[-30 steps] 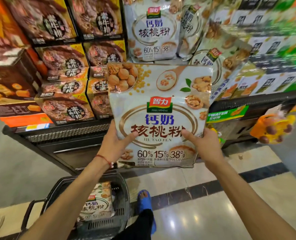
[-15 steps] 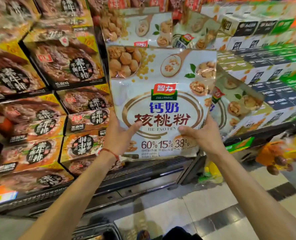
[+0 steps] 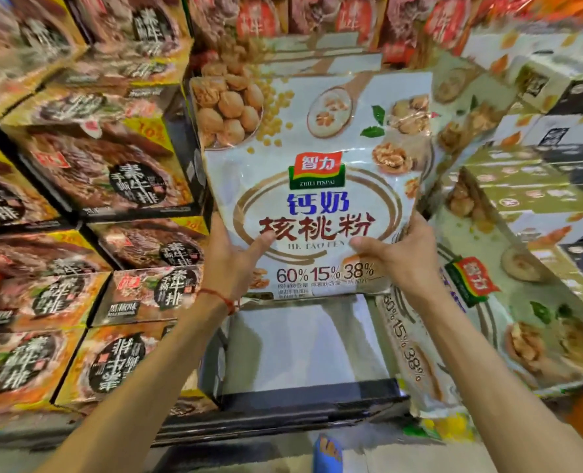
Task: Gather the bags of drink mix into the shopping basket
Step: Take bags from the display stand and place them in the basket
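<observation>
- The bag of drink mix [image 3: 317, 186] is held upright in front of the shelf, its printed face toward the camera; it is white, with walnuts pictured at the top and large red and blue lettering in the middle.
- The left grip [image 3: 232, 264] holds the bag's lower left edge, thumb laid across the front and fingers hidden behind.
- The right grip [image 3: 402, 257] holds the lower right edge in the same way, thumb on the front near the lettering, fingers curled round the side.
- A red string [image 3: 218, 297] circles the left wrist.
- Just below the held bag lies a bare pale patch of shelf [image 3: 300, 353].
- A second bag [image 3: 488, 319] of the same kind lies tilted on the shelf to the right, near the right forearm.
- Stacked brown and yellow boxes [image 3: 106, 172] with round black labels fill the shelf to the left.
- Green, white and black cartons [image 3: 556, 138] stand at the far right, too blurred to read.
- A blue shoe [image 3: 327, 452] shows at the bottom edge, on the floor.
</observation>
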`<state>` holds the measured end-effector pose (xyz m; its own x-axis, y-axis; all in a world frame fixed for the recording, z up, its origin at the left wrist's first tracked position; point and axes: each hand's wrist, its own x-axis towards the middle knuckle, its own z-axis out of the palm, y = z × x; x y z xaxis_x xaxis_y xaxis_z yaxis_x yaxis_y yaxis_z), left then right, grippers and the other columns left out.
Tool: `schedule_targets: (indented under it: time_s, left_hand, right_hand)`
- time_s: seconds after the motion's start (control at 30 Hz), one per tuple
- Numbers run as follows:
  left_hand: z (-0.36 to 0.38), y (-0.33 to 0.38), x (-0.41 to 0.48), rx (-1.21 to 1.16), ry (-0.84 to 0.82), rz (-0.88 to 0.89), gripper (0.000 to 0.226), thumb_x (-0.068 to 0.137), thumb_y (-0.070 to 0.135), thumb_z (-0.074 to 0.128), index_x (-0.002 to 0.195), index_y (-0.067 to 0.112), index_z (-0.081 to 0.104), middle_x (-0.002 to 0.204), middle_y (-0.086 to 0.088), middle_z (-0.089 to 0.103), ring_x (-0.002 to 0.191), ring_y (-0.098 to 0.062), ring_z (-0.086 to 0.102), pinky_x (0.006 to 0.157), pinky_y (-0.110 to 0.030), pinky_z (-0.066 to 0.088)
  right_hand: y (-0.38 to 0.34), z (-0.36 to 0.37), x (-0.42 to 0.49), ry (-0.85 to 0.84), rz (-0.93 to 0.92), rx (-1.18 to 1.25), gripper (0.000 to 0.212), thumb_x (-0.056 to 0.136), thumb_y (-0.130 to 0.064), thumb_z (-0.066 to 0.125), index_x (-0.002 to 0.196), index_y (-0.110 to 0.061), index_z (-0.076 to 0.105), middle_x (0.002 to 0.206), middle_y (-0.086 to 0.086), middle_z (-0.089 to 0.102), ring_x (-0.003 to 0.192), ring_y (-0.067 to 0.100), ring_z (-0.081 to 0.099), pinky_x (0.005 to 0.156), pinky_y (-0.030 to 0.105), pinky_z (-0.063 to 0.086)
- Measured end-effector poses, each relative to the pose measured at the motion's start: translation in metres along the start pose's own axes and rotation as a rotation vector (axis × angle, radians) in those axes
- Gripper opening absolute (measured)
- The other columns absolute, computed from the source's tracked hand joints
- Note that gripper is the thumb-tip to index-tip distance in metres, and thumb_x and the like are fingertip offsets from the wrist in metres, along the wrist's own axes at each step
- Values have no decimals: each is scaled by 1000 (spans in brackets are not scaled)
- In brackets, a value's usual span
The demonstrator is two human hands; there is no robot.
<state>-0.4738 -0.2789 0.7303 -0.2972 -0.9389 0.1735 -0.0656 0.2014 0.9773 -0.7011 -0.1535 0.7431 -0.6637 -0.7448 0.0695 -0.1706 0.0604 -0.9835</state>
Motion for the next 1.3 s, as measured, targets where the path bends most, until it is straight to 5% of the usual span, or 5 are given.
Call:
schedule_targets:
  time_s: [0.47, 0.63, 0.83, 1.0, 1.3]
  left_hand:
    - [15, -21, 81, 68, 98, 48, 66, 87, 17, 77, 143, 25, 42, 130, 4, 64, 116, -12, 66, 90, -39, 59]
    - [19, -38, 78, 74, 115, -58, 57, 91, 18, 73, 137, 20, 39, 112, 2, 69, 87, -15, 75, 54, -30, 60]
    - [22, -44, 82, 96, 149, -94, 67, 90, 20, 74, 141, 15, 32, 115, 8, 65, 96, -1, 69, 69, -17, 58]
    - [30, -52, 52, 332, 221, 56, 95, 91, 29, 71, 157, -1, 9, 155, -16, 33, 141, -17, 31, 120, -42, 30]
    - [26, -37, 12, 769, -55, 385, 58, 95, 27, 59, 146, 6, 42, 153, -18, 34, 135, -37, 38, 108, -54, 40]
  right_hand:
    - [13, 37, 80, 47, -120, -29, 64, 70, -18, 95, 123, -18, 60, 114, -6, 75, 103, 4, 72, 90, 29, 61]
    - [30, 45, 76, 40, -134, -25, 60, 74, -13, 92, 122, -25, 59, 112, -16, 74, 106, 1, 70, 91, 23, 58]
    - [38, 49, 75, 49, -108, -33, 65, 79, -14, 89, 133, -18, 53, 120, -14, 70, 110, -4, 67, 96, 19, 56]
    - [53, 47, 50, 170, -95, -226, 86, 79, -32, 90, 148, -23, 41, 144, -2, 53, 135, 11, 52, 112, 40, 48]
    - [36, 47, -3, 232, -463, -696, 36, 93, -30, 72, 123, -11, 63, 129, 8, 56, 124, 23, 48, 104, 37, 45]
